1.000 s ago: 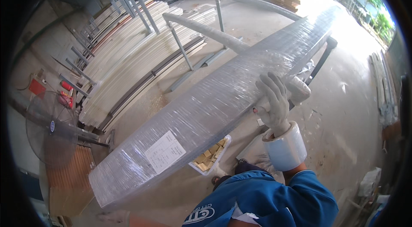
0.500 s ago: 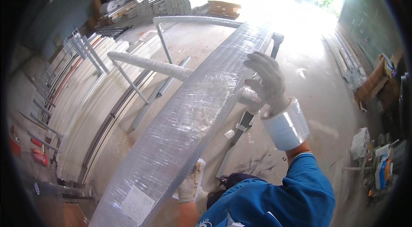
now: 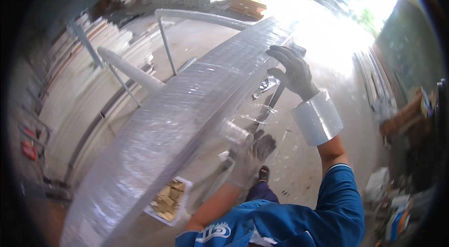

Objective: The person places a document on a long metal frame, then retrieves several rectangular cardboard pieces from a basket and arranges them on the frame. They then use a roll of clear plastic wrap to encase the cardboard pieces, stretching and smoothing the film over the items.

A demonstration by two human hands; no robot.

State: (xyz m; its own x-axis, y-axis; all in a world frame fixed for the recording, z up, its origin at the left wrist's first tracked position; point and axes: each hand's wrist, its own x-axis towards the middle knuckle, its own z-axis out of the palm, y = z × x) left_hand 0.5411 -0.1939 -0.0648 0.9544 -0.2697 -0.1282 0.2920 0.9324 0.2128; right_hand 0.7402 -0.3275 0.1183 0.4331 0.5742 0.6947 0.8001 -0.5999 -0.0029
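We see one long film-wrapped bundle (image 3: 187, 107) lying across two metal stands (image 3: 135, 75). One roll of clear film (image 3: 317, 117) sits round our right wrist. Our right hand (image 3: 291, 70) presses open fingers on the bundle; our left hand (image 3: 250, 153) reaches beneath, grip unclear.
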